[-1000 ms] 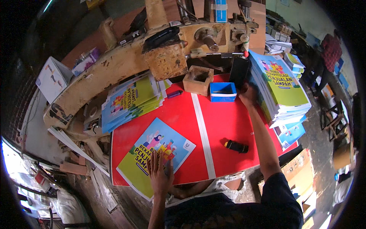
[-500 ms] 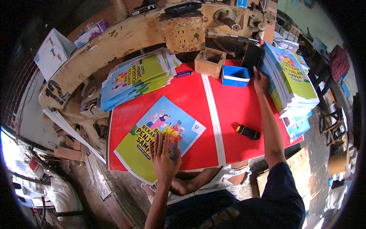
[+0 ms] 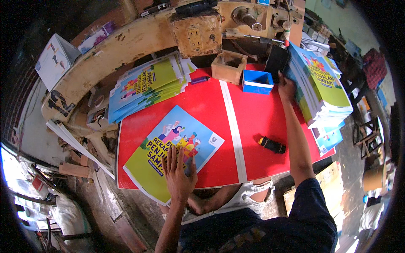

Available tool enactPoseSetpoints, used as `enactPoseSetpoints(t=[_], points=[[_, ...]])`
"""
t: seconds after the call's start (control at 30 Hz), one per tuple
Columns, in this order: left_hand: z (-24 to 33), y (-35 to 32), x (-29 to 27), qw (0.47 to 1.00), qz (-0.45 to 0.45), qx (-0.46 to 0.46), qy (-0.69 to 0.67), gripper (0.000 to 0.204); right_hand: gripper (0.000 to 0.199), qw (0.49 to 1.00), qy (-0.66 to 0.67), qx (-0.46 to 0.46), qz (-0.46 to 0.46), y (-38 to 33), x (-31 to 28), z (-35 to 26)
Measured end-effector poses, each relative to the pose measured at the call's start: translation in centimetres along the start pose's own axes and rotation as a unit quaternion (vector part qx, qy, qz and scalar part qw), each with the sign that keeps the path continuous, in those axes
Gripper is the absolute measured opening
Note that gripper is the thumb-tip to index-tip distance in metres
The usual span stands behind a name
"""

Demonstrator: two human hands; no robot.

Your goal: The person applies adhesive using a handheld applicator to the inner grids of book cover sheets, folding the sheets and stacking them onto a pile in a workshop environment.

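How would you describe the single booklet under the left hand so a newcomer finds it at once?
Start at the red tabletop split by a white stripe. On its left half lies one colourful booklet, flat under the left hand. Unlike the stacked booklets behind it, it lies alone.

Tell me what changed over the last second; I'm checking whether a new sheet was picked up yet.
Little changed. The left hand stays flat on the printed cover sheet on the red table, and the sheet has not visibly shifted. The right hand remains at the edge of the tall stack of sheets, with no sheet visibly pulled free. The blue box and black object did not move.
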State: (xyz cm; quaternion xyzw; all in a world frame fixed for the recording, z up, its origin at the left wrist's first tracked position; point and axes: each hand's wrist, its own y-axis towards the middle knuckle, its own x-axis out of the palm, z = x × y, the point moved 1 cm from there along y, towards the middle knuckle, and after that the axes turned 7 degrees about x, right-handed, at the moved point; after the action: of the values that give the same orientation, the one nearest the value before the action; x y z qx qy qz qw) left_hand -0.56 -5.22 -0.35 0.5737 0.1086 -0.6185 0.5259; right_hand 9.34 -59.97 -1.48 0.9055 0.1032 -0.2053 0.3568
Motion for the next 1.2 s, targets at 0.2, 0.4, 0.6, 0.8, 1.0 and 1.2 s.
enactPoseSetpoints(t=[0.2,0.4,0.6,0.8,1.0,1.2], points=[[-0.2,-0.2,0.2,1.0,-0.025,-0.002,-0.003,0.069,0.054,0.996,-0.026,0.022,-0.077,-0.2,-0.9,-0.9],[4.7,-0.7,0.2,0.981,-0.155,-0.065,-0.098,0.099,0.043,0.994,0.01,0.035,-0.101,-0.8,-1.4,-0.7],[7.9,-2.5,-2.1,0.96,-0.24,-0.008,-0.143,0.114,0.033,1.0,-0.018,-0.017,-0.018,-2.5,-1.7,-0.4],[6.6,-1.1,-6.0,0.948,-0.28,0.007,-0.151,0.105,0.044,0.985,-0.105,-0.137,-0.002,-3.9,-3.5,-4.0],[4.5,-0.4,-7.3,0.928,-0.27,-0.052,-0.249,0.096,0.054,0.979,-0.111,-0.159,-0.061,-4.2,-2.4,-4.1],[5.5,-0.3,-7.1,0.935,-0.268,-0.056,-0.226,0.098,0.067,0.976,-0.026,-0.189,-0.108,-3.4,-1.1,-1.1]])
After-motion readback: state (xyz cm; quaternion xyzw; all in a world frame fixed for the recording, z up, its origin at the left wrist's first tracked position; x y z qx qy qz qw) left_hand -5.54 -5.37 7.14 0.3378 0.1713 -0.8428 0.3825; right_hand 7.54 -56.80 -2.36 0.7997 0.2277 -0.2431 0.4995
